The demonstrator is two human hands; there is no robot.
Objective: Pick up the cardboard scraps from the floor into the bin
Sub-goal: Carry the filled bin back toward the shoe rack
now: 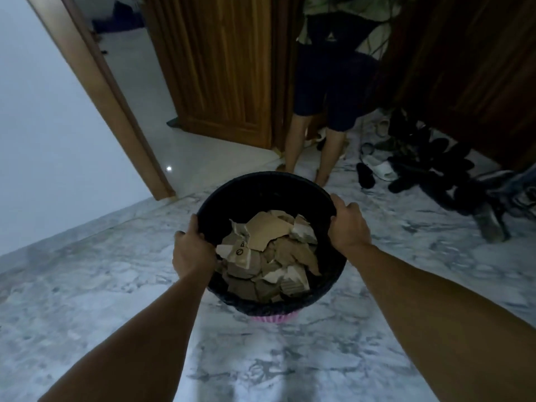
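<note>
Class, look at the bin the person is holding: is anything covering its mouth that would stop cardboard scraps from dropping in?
Nothing visible does. The bin has no lid, and its mouth is open. The left hand and right hand grip opposite sides of the rim only. Cardboard scraps already lie inside, below the rim.

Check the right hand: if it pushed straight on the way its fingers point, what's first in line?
The right hand already grips the bin rim, fingers curled over it. Straight on lies the bin's interior, probably the cardboard scraps; depth unclear.

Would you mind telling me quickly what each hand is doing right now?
Left hand: closed on the rim of the black bin, which holds cardboard scraps.
Right hand: closed on the bin's opposite rim.
</note>
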